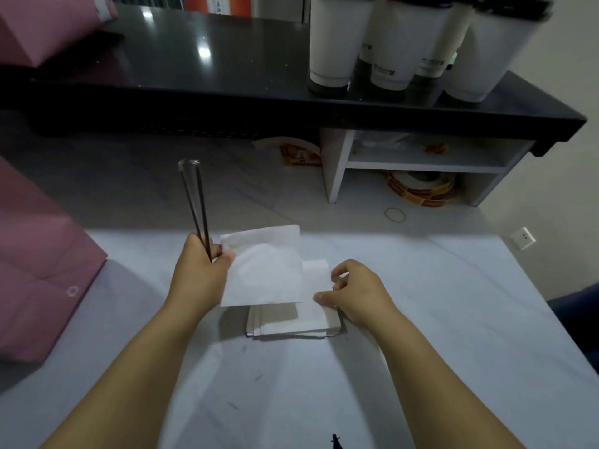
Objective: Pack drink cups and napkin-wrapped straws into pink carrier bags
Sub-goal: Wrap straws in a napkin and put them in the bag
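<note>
**Clerk:** Entry one, the left hand point(197, 270)?

**Checker:** Fingers curled round two straws point(196, 205). The thumb pins a corner of a loose napkin point(265, 267) against them. The straws' long axis is near upright, with the lower ends in the fist.

**Clerk:** Entry two, the right hand point(359, 293)?

**Checker:** Thumb and forefinger pinch narrowly on the top sheet point(316, 286) of the napkin stack point(291, 328).

**Clerk:** The governing relation?

**Checker:** The napkin lies just right of the straws, touching them at the grip. Its left edge runs roughly along their axis. Judged: the wrap would roll rightward, and the right hand is nearer the free edge.

**Clerk:** Outlying stock?

**Checker:** Cups point(330, 43) on the black shelf point(194, 59), and a pink carrier bag point(42, 270) at the left. Both are well apart from the hands.
</note>
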Tool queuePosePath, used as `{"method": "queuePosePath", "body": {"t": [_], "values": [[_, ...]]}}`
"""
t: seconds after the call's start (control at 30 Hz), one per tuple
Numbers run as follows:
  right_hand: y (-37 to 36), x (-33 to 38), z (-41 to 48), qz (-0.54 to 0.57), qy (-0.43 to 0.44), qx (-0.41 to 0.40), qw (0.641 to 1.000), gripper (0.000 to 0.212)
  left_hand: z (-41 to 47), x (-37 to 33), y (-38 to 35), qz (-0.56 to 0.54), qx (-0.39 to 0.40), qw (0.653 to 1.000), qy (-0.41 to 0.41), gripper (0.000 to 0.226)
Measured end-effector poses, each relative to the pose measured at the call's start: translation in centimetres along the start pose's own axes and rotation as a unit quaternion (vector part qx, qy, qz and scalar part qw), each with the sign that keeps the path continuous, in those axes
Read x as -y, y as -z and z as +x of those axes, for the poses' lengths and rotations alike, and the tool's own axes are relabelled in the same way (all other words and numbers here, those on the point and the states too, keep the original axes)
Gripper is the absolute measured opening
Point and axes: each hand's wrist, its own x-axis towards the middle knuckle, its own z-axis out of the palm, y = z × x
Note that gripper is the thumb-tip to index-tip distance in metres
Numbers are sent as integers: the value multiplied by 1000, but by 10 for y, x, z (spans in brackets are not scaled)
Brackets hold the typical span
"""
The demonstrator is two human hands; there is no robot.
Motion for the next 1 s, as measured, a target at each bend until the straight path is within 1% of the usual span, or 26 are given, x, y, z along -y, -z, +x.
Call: {"method": "queuePosePath", "body": {"t": [0.07,0.17,0.33,0.43,0.5,0.57,0.63,0.7,0.77,0.8,0.9,1.0], "values": [[0,0,1,4,-5,-10,1000,46,-2,-1,0,3,2,1000,0,33],[2,-2,2,47,-11,-12,999,40,-3,0,0,4,8,1000,2,31],[7,-8,3,64,17,-32,997,8,-3,1,-4,-3,23,1000,-1,33],[16,-9,4,58,32,-99,993,7,-2,3,-8,1,41,999,-1,34],[24,-7,2,97,49,-160,981,9,-2,4,-11,13,49,999,7,35],[32,-3,-1,151,69,-216,962,8,-2,3,-14,25,52,998,18,32],[37,2,-3,191,82,-246,947,5,-2,3,-15,27,56,998,26,27],[39,8,-4,244,80,-227,939,4,-3,1,-16,21,62,997,37,22],[36,14,-7,300,68,-166,937,5,-4,-1,-15,8,67,996,54,22],[33,16,-8,309,62,-132,940,5,-4,-1,-14,-3,70,996,61,24],[20,19,-10,274,55,-42,959,2,-3,0,-10,-48,80,993,74,34],[4,21,-13,216,58,12,975,6,-5,1,-8,-19,96,994,45,35]]}}
